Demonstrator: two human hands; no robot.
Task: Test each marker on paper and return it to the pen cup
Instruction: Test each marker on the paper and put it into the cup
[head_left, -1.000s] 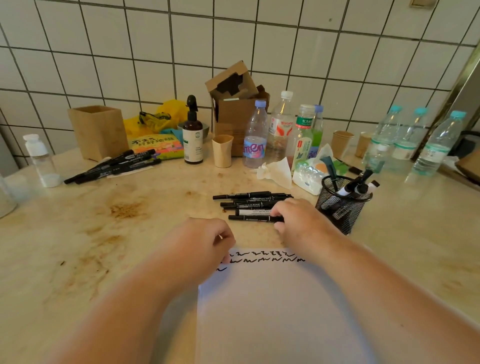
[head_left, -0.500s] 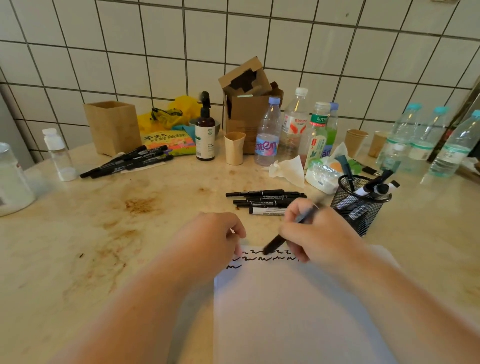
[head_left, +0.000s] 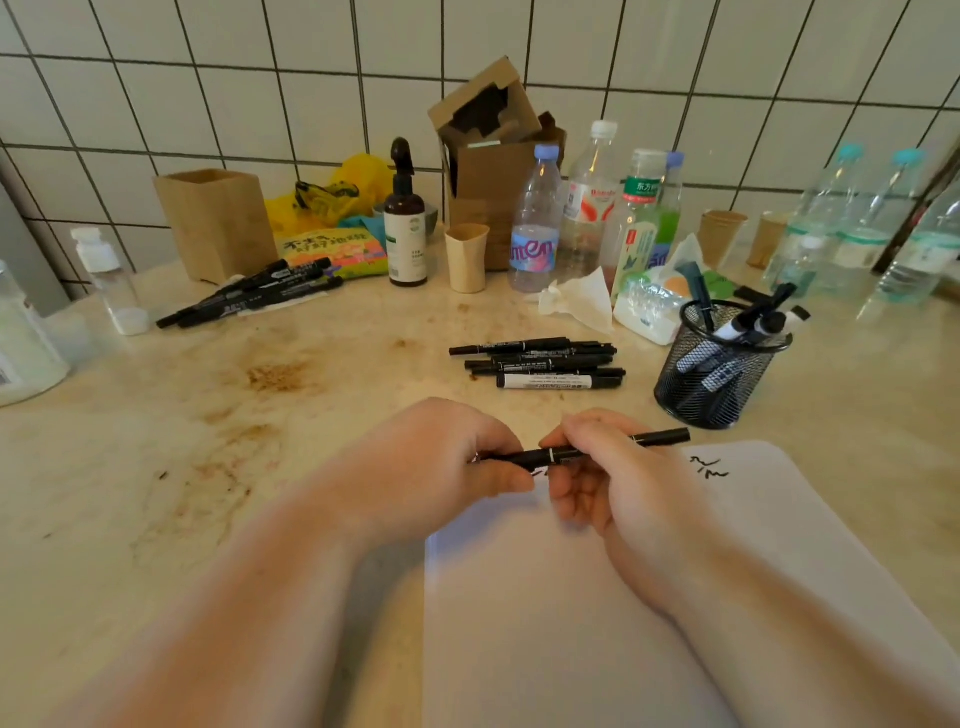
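A black marker (head_left: 657, 438) lies level between both hands, just above the top edge of the white paper (head_left: 566, 613). My left hand (head_left: 436, 467) grips its left end and my right hand (head_left: 608, 467) grips its middle, so the right end sticks out. Black squiggles (head_left: 709, 466) show on the paper beside my right hand. Several black markers (head_left: 545, 362) lie in a pile beyond my hands. The black mesh pen cup (head_left: 717, 364) stands to the right of the pile with several markers in it.
A second bunch of black markers (head_left: 254, 293) lies at the back left by a wooden box (head_left: 215, 223). Bottles (head_left: 535, 223), paper cups, a cardboard box and tissues line the tiled wall. A clear jug (head_left: 21, 338) stands at the left edge.
My right hand took a marker from the pile and brought it over the paper. My left hand has now closed on its left end, and the marker has turned level.
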